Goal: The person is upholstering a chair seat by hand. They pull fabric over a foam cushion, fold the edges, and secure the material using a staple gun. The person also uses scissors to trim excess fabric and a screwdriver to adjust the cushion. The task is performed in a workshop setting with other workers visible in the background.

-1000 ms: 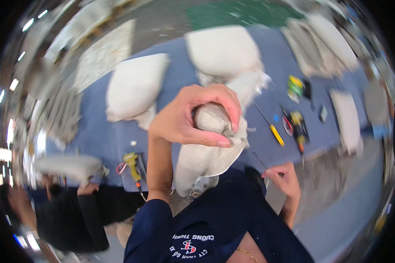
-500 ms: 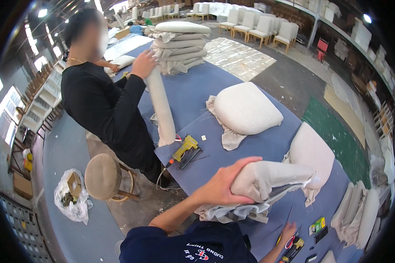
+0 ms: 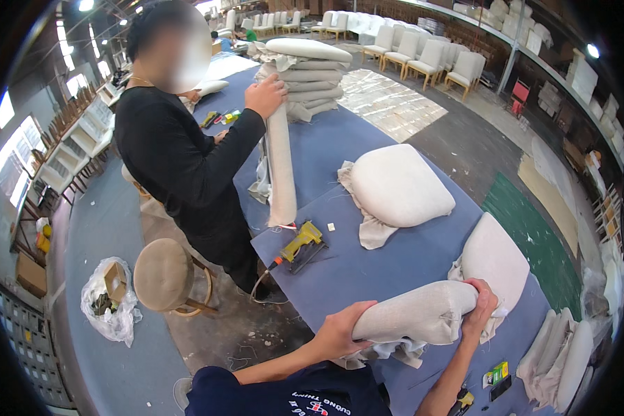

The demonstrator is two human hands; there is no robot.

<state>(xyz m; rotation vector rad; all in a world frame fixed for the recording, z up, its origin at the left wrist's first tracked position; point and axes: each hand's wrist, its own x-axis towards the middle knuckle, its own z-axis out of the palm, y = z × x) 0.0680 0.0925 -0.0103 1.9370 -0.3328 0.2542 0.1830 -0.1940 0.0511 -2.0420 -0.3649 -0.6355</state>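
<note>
A beige fabric-covered seat cushion (image 3: 412,312) is tilted on its edge in front of me, loose cloth hanging from its underside. My left hand (image 3: 341,331) grips its left end, and my right hand (image 3: 480,306) clasps the right end with the fingers curled over the top. Just below my right forearm lies a yellow staple gun (image 3: 464,401), partly hidden by the arm. Another yellow staple gun (image 3: 301,241) with an orange hose fitting rests at the table's left edge. Beyond my hands lie a rounded cushion (image 3: 403,186) and a second one (image 3: 496,260), both with loose fabric.
A co-worker in black (image 3: 187,149) stands at the far left of the blue table (image 3: 326,149), holding a cushion (image 3: 281,166) upright. Near them rises a cushion stack (image 3: 308,76). More cushions (image 3: 558,357) lie at right, by a small green-yellow box (image 3: 496,374). A round stool (image 3: 163,277) stands left.
My right hand has left the staple gun and come up to take the cushion's right end. The cushion has turned, showing more of its smooth face. The co-worker's cushion stands more upright.
</note>
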